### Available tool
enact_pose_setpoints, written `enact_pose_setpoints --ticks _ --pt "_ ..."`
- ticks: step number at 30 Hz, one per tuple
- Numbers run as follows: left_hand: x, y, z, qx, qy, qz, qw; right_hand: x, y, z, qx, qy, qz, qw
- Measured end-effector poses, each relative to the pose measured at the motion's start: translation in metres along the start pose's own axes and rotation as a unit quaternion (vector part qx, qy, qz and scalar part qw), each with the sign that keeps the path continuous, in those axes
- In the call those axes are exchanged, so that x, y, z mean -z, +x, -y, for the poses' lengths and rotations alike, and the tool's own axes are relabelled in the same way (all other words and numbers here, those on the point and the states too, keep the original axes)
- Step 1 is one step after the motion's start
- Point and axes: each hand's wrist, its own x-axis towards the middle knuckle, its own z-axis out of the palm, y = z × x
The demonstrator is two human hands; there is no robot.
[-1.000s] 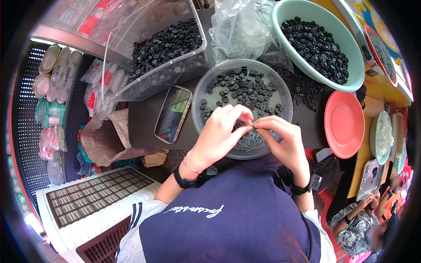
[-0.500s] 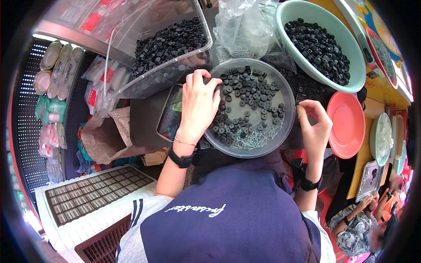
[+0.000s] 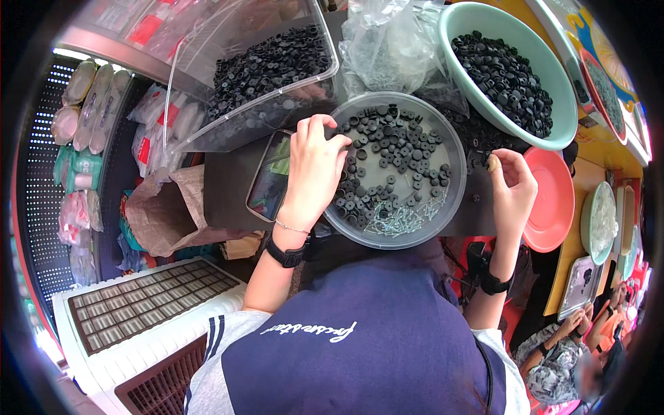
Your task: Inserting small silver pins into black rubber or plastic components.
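Note:
A round clear plastic tub [image 3: 453, 200] stands in front of me, with small black round caps [image 3: 400, 149] and a heap of silvery screws [image 3: 404, 218] inside. At the tub's upper left rim is my left hand [image 3: 315, 169], its fingers curled closed; what they hold, if anything, is hidden. My right hand [image 3: 515, 187] is off the tub's right side, just left of the red plate [image 3: 550, 207]. Its thumb and fingers are pinched together, with a yellowish covering on one fingertip. I cannot make out anything between them.
Behind the tub are a large clear bin [image 3: 249, 124] of black parts, a plastic bag [image 3: 391, 52] and a pale green basin [image 3: 570, 104] of black caps. A phone-like dark tray [image 3: 266, 183] and paper bag [image 3: 162, 218] lie left. Another person's hands [image 3: 577, 321] work far right.
My right hand has moved right, away from the tub, and now overlaps the red plate's left side. A small dark piece on the table shows beside it. My left hand has barely shifted.

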Motion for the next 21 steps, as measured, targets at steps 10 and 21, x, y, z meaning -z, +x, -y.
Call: enact_pose_setpoints --ticks 10,21 --pt "-0.0006 0.0008 0.0013 0.003 -0.01 -0.016 1.0 -0.0042 0.0048 -0.0023 0.008 0.027 -0.004 1.0" --pt "0.0024 -0.0057 -0.0026 -0.002 -0.002 0.001 1.0 -0.0072 0.0054 -0.0034 0.011 0.012 0.003 1.0"
